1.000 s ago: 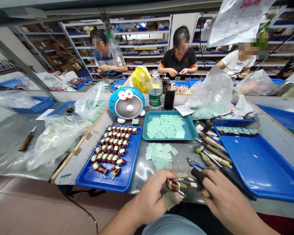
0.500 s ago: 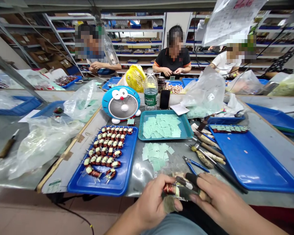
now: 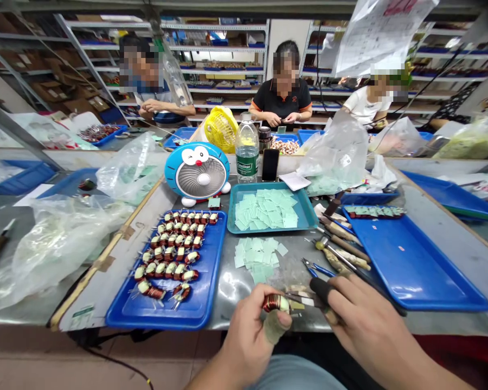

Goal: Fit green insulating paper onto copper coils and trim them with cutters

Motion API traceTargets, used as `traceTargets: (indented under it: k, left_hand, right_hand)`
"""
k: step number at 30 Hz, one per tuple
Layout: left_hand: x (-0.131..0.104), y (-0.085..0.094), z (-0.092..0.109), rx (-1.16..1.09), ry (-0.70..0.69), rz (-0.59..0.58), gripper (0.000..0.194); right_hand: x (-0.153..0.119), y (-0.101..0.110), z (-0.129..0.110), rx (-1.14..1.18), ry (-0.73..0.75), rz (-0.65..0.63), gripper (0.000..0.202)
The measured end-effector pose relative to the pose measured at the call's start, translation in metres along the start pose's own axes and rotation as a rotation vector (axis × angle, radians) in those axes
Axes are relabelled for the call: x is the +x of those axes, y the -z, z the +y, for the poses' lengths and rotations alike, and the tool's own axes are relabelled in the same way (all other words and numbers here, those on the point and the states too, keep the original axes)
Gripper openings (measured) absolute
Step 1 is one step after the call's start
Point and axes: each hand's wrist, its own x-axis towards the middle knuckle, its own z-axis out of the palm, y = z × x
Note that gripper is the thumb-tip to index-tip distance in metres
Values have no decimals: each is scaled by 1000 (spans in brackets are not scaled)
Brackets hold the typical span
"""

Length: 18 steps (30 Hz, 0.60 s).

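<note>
A copper-wound coil (image 3: 272, 303) with a pale core piece is pinched in my left hand (image 3: 248, 330), whose thumb wears a grey-green cover. My right hand (image 3: 360, 314), a black cover on one finger, is closed round the handle of a flat metal-bladed tool (image 3: 305, 299). The blade's tip reaches the coil's right end; whether it touches is hard to tell. Just beyond my hands lies a pile of thin pale green squares (image 3: 257, 257). Rows of similar coils (image 3: 168, 253) fill much of the blue tray (image 3: 203, 306) to the left.
More green squares lie in a teal tray (image 3: 314, 222). Blue-handled cutters (image 3: 323, 271) and several wooden-handled tools (image 3: 345, 246) lie right of centre. Another blue tray (image 3: 427, 265) bears green-topped coils at its far end. A cartoon fan (image 3: 199, 170) and bottle (image 3: 247, 151) stand behind. Co-workers sit opposite.
The coil has turned in my left hand, so its pale end shows more. My right hand and the tool have tilted and shifted slightly. The whole view has moved a little.
</note>
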Motion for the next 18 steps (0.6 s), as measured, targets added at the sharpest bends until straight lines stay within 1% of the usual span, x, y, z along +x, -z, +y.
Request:
traceTargets:
  k: [3,6,8,10,14,18]
  left_hand:
    - [0,6,-4,-53,5,-30,49]
    - [0,8,-6,-281,41,-70,54]
    - [0,6,-8,-468,80,-97,56]
    - [1,2,-11,-598,113,-122,57]
    - [4,-6,-17,-762,130,-134,56]
    - [4,-12,-15,-858,124,-136,53]
  right_hand:
    - [5,-1,2,36,20,-89,25]
    - [4,1,11,59,-2,-184,18]
    - [4,4,15,82,-37,-244,15]
    - [5,7,15,124,-72,-322,10]
    - [10,9,10,196,-118,-431,6]
    - [12,7,8,225,-145,-465,7]
